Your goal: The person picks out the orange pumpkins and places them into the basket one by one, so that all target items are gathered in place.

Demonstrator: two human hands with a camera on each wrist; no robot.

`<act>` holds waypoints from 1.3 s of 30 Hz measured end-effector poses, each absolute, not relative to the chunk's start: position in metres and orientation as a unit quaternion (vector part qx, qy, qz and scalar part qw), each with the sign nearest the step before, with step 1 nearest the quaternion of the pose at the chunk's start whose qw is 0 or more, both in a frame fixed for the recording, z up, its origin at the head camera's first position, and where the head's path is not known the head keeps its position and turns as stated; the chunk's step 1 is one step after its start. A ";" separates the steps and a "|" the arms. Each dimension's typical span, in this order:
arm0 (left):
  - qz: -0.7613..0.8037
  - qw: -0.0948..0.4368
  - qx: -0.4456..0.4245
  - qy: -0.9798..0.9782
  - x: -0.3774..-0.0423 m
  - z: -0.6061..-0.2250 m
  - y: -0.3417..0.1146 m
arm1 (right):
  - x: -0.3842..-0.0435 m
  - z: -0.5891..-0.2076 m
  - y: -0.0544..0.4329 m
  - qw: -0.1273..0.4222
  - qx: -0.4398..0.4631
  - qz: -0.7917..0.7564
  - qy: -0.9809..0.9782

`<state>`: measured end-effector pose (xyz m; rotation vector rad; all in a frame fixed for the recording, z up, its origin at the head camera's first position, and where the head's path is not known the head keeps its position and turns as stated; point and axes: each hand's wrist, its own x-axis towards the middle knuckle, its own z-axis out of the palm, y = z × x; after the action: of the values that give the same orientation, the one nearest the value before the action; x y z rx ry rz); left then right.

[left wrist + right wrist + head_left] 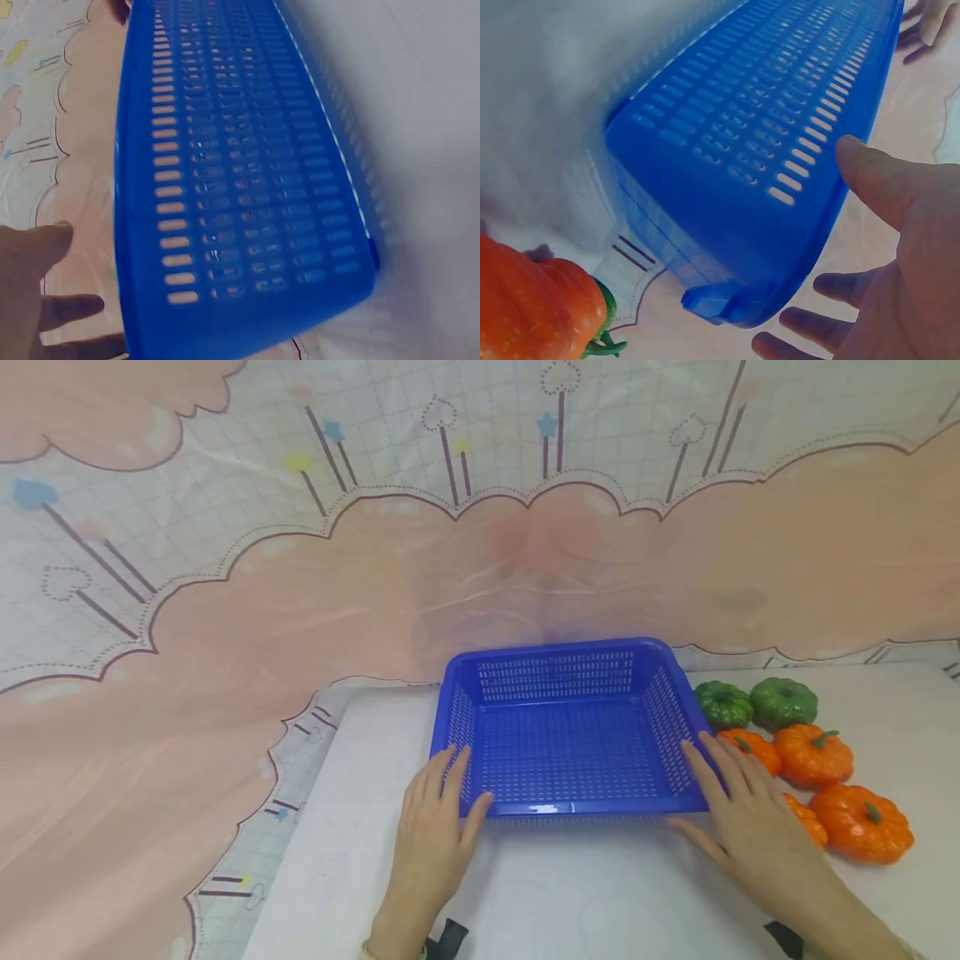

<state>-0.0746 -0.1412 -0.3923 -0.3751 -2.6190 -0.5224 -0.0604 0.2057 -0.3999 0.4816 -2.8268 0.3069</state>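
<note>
Fingers [457, 774] extended, left hand [429, 839] and right hand [765, 828] flank the blue basket [562, 752].

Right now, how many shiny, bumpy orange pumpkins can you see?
4, right of the blue plastic basket: farther back, a ribbed orange pumpkin on the left and another on the right; nearer, one left and one right. Both left ones are partly hidden; more may be.

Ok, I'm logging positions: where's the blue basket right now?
In the head view, the blue basket is slightly right of centre, with the left hand and right hand at its near corners and pumpkins to its right.
</note>
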 end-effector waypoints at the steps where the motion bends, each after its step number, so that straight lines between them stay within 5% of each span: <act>1: -0.191 0.228 -0.138 -0.945 -0.076 -0.393 -0.142 | -0.060 -0.400 0.207 0.130 0.165 0.108 -0.972; 8: -0.200 0.256 -0.139 -0.935 -0.084 -0.396 -0.148 | -0.060 -0.401 0.213 0.122 0.158 0.117 -0.973; 39: -0.300 0.217 -0.076 -0.926 -0.095 -0.400 -0.159 | -0.064 -0.417 0.241 0.163 0.197 0.133 -0.957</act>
<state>-0.0951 -0.1595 -0.3995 -0.2102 -2.5659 -0.8299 -0.0640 0.2413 -0.4174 0.5621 -2.7302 0.3797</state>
